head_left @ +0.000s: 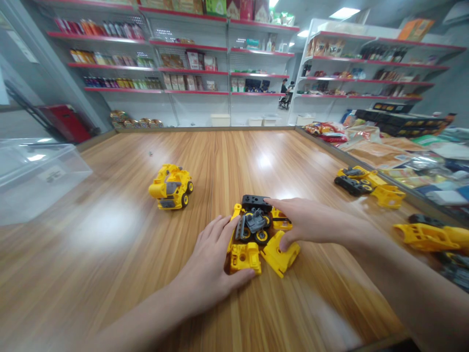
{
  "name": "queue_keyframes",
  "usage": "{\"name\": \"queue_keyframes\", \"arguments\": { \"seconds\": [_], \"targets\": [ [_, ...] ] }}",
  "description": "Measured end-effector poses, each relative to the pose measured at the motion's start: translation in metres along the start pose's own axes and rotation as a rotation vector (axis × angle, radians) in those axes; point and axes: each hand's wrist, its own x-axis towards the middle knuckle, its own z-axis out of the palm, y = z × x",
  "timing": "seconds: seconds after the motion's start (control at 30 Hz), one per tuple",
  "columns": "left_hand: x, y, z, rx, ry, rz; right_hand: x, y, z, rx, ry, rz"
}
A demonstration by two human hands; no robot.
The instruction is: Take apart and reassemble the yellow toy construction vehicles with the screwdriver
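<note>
A cluster of toy truck parts lies on the wooden table between my hands. It holds a black chassis piece (256, 202), a grey part (256, 221), several black wheels with yellow hubs (261, 236), a yellow cab-like piece (245, 257) and a yellow angled panel (281, 254). My left hand (212, 261) curves open along the near left side, its thumb at the cab-like piece's lower edge. From the right, my right hand (306, 220) reaches over with fingers apart, fingertips at the chassis piece and thumb at the angled panel. Its palm partly hides another yellow part (281, 220).
An assembled yellow toy truck (171, 187) stands at the left. More yellow and black toy parts (366, 183) lie along the right edge, with another group (432, 237) nearer. A clear plastic bin (40, 171) is far left; packaged goods (388, 146) border the table's right side.
</note>
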Motion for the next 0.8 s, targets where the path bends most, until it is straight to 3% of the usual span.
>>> {"name": "queue_keyframes", "arguments": {
  "seconds": [0.3,0.43,0.8],
  "targets": [
    [0.006,0.013,0.006,0.006,0.024,-0.031,0.004,0.007,-0.001,-0.074,0.054,-0.051],
    [0.011,0.022,0.011,-0.052,0.067,0.023,0.000,0.004,-0.008,-0.155,0.104,-0.012],
    [0.020,0.023,0.020,-0.038,0.123,0.030,0.000,0.005,-0.012,-0.203,0.129,0.001]
  ]
}}
